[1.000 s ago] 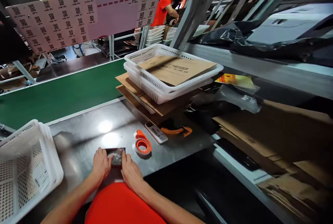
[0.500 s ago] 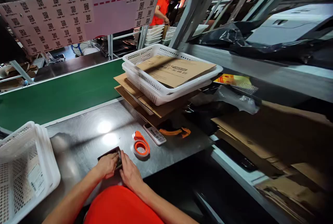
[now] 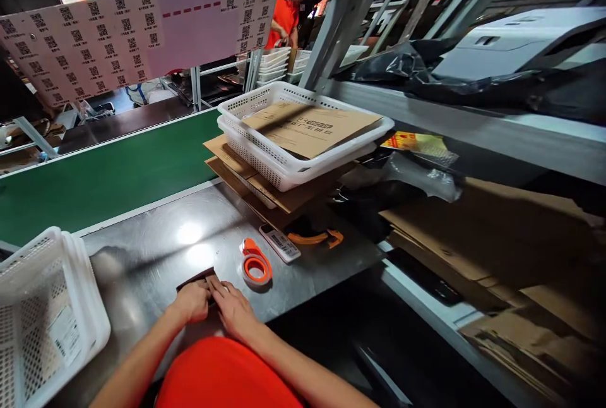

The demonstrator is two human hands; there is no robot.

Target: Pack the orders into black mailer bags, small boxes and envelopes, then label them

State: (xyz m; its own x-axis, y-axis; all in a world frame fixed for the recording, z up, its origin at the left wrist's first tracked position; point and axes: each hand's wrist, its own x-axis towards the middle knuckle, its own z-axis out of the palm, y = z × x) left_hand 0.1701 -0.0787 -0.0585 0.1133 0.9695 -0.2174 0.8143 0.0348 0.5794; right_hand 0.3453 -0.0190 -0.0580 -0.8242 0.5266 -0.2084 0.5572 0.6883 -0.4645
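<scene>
A small brown cardboard box (image 3: 197, 277) sits on the steel table (image 3: 151, 237) close to my body, mostly covered by my fingers. My left hand (image 3: 192, 300) grips its near left side, fingers curled over the edge. On the right, my right hand (image 3: 233, 308) presses a flap of the box with its fingers close together. Whatever the box contains is hidden. Just right of the hands lies an orange tape dispenser (image 3: 249, 247) with a roll of tape. Beyond it are a white handheld device (image 3: 280, 244) and an orange curved handle (image 3: 307, 239).
Stacked white baskets (image 3: 88, 294) stand at left. More white baskets (image 3: 265, 168) with cardboard sheets (image 3: 312, 127) rise behind the tools. A green conveyor belt (image 3: 108, 174) runs along the far side. Flattened cartons (image 3: 497, 231) fill the right shelf. A co-worker (image 3: 286, 19) stands beyond.
My right hand has shifted over the box's top, and a cardboard flap there is now folded inward under the fingers. My left hand has curled tighter. The view has turned slightly right.
</scene>
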